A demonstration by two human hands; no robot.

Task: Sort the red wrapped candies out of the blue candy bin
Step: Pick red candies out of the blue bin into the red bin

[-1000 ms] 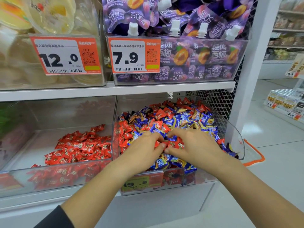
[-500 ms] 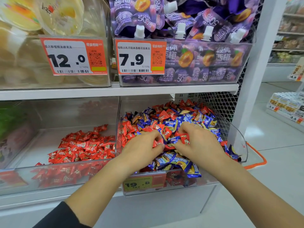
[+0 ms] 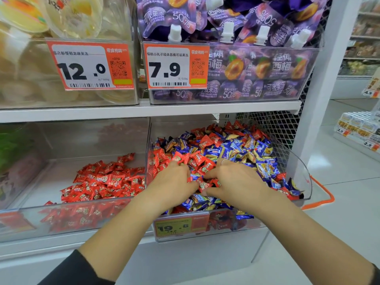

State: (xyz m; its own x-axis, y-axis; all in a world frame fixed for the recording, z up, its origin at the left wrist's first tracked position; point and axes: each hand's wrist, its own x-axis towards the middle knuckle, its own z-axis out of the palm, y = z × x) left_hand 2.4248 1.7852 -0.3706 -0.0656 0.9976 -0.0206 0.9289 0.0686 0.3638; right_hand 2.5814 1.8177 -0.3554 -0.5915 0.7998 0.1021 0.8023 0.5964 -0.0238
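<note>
**binwatcher:** So how far along are you? Going left to right: the clear left bin (image 3: pixel 67 210) already has a decent flat heap of red candies (image 3: pixel 107 182) in it, crinkly shiny foil with twisted little ends. I'd call that the sorted pile.

**shelfgeek:** Yeah, but you've got loads left. The right bin (image 3: pixel 302 173) is heaped with glossy blue and gold candies (image 3: pixel 246 149), and reds are scattered all through it, thick along its left side and back edge.

**binwatcher:** Hands?

**shelfgeek:** Your left hand (image 3: pixel 174 182) is knuckles-up in the heap, fingers curled down round a clump of reds. Your right hand (image 3: pixel 232 182) is just beside it, fingers bent, pinching reds between the two hands. How many you've actually got, can't tell.

**binwatcher:** Slippery wrappers, hard clear plastic walls. I'd guess you're under halfway.
</note>
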